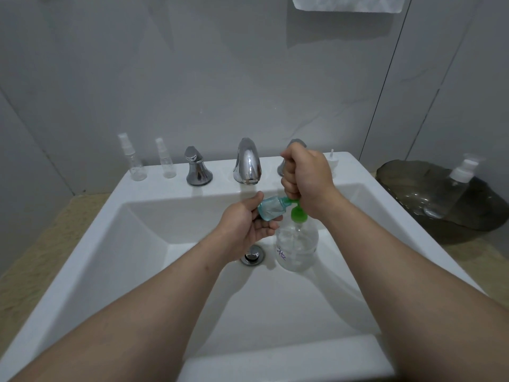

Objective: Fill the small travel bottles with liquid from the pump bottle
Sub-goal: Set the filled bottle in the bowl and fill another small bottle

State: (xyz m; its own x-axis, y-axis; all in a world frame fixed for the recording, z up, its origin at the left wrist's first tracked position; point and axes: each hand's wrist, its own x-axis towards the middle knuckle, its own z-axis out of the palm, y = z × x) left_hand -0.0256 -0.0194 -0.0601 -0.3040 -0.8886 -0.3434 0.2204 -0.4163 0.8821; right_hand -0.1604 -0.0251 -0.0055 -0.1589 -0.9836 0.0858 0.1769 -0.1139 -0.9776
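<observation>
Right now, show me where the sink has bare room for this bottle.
Bare: ledge between the left handle and faucet, and the basin floor this side of the drain. Crowded: the ledge's left corner with two spray bottles, and mid-basin, where the left hand holds the small bottle at the pump bottle under the right hand.

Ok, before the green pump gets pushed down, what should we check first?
1. Left hand holds the small blue bottle: ok.
2. Its mouth sits right at the spout of the green pump: cannot tell, the join is too small to see.
3. Right hand grips the top of the green pump: ok.
4. Pump bottle stands upright in the sink: ok.
5. Liquid left in the pump bottle: cannot tell, it all looks clear.
6. Spray bottles on the ledge opened for filling: not ok, tops on.
</observation>
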